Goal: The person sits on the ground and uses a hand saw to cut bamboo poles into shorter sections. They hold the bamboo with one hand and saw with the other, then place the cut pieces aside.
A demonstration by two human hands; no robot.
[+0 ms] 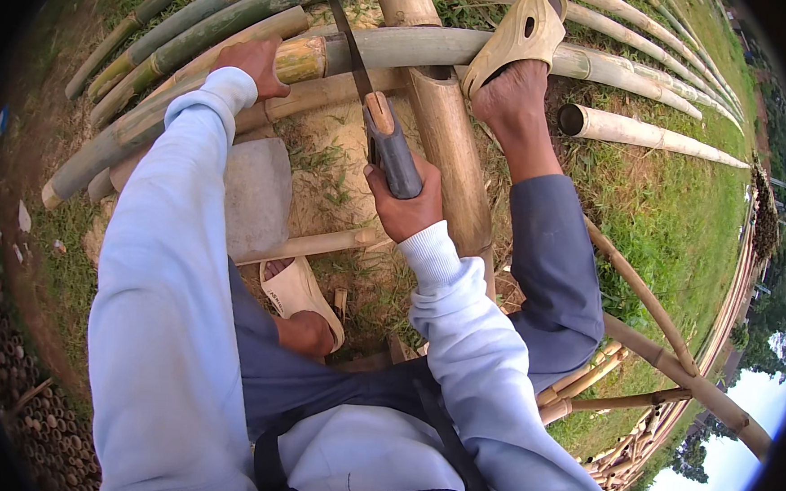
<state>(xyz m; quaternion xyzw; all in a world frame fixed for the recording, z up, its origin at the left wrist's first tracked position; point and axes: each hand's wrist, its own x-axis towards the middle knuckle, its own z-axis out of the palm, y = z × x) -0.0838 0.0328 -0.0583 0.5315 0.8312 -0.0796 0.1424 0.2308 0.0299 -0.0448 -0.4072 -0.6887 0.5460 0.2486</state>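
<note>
My right hand is closed around the dark handle of a hand saw. The saw's long blade points away from me and lies across a grey-green bamboo pole. On the left, my left hand grips the same pole, its thumb toward the blade and its other fingers partly hidden. My right foot, in a beige clog, presses on the pole to the right of the saw. Beneath the pole, a thick bamboo log runs toward me as a support.
More green bamboo poles lie at the far left, and pale ones at the right. A flat grey slab sits near my left clog. A bamboo frame stands at right; cut bamboo ends pile up at lower left.
</note>
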